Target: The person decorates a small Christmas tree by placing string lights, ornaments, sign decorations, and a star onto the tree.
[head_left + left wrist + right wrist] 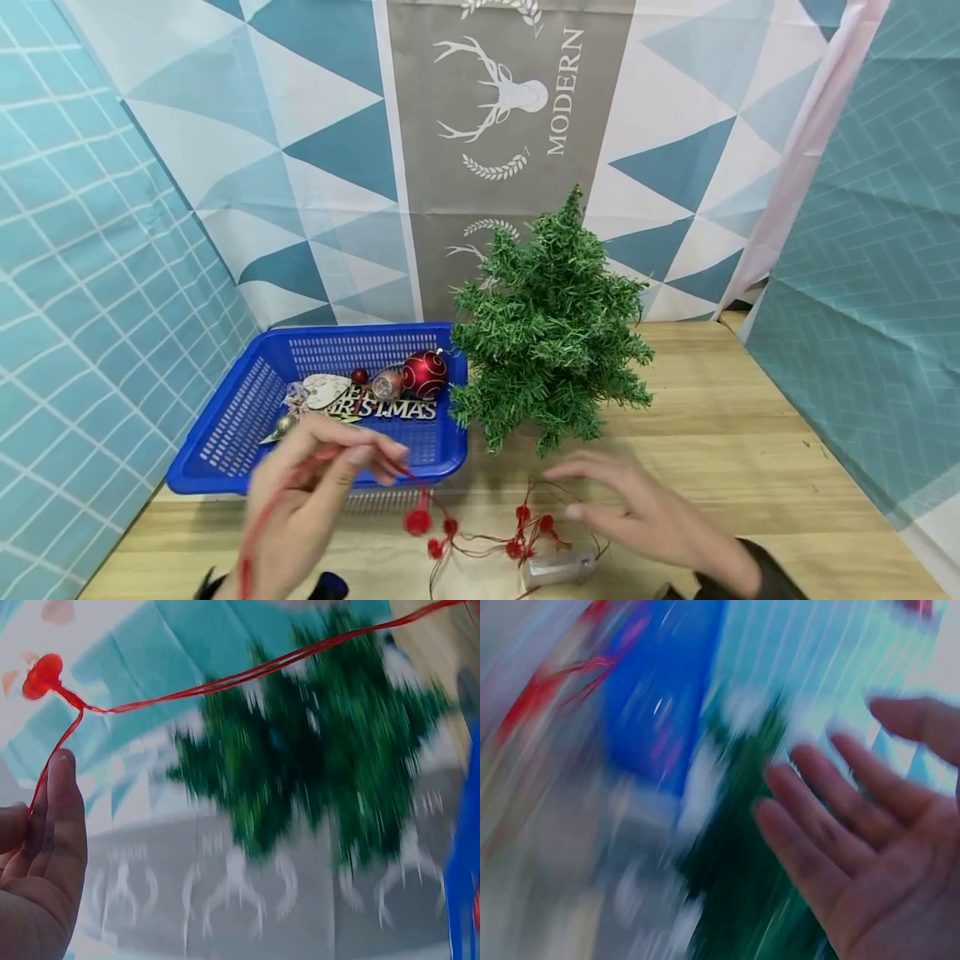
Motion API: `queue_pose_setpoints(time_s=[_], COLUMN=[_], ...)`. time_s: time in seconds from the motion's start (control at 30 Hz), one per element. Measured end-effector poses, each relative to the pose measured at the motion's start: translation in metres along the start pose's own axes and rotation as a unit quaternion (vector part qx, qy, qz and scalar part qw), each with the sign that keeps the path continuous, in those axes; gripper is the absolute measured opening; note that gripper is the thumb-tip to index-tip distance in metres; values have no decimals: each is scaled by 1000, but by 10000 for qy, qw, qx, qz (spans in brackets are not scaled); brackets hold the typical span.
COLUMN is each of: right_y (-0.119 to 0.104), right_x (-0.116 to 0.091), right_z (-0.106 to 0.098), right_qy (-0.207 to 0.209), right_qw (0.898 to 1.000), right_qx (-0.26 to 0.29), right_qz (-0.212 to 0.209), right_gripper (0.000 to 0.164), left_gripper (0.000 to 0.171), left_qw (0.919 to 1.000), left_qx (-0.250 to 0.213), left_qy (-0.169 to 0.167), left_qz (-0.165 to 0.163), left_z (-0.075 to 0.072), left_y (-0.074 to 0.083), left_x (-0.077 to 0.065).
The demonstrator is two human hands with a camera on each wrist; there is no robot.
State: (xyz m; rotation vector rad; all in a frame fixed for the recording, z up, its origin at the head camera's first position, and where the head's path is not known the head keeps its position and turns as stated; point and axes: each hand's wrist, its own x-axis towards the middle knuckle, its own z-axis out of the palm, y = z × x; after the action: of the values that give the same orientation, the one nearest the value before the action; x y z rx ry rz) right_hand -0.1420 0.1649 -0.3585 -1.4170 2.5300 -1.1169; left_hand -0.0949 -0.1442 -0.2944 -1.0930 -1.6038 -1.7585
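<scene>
My left hand [300,492] is raised in front of the blue basket, thumb and fingers pinching the red wire of some string lights [417,522]. In the left wrist view, the wire [225,684] runs up from the fingertips past a red bulb-like piece [43,675] and off to the right. The rest of the string lies on the table with several red pieces beside a small silvery case [558,568]. Above that pile, my right hand [637,508] is spread; its palm and fingers [817,832] hold nothing in the blurred right wrist view.
A small green Christmas tree [555,342] stands on the wooden table [720,433]. To its left, the blue basket [225,400] holds a red bauble [424,374], a wooden Christmas sign [397,408] and other ornaments. Patterned cloth hangs behind and at both sides.
</scene>
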Motion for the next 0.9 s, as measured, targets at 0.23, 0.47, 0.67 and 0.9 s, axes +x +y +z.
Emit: queue_pose_setpoints(time_s=[0.23,0.47,0.67,0.9], right_y=[-45,-25,-14,-10], right_x=[36,21,4,-4], right_z=[33,31,6,-21], right_qy=[-1145,200,1124,2225], right_qw=[9763,9697,9713,9715], right_qx=[1814,2149,2014,384], right_qz=[-297,-1142,-577,720], right_gripper=[39,28,32,27], left_gripper=[19,17,23,28], left_qw=[9951,9846,9620,9466], left_qx=[-389,-6,-393,-954], left_qy=[-668,-251,162,961], left_qz=[-622,-1729,-2699,-2926], left_z=[34,16,-3,-22], left_y=[-15,-23,-36,-55], left_x=[-1,-6,-3,19])
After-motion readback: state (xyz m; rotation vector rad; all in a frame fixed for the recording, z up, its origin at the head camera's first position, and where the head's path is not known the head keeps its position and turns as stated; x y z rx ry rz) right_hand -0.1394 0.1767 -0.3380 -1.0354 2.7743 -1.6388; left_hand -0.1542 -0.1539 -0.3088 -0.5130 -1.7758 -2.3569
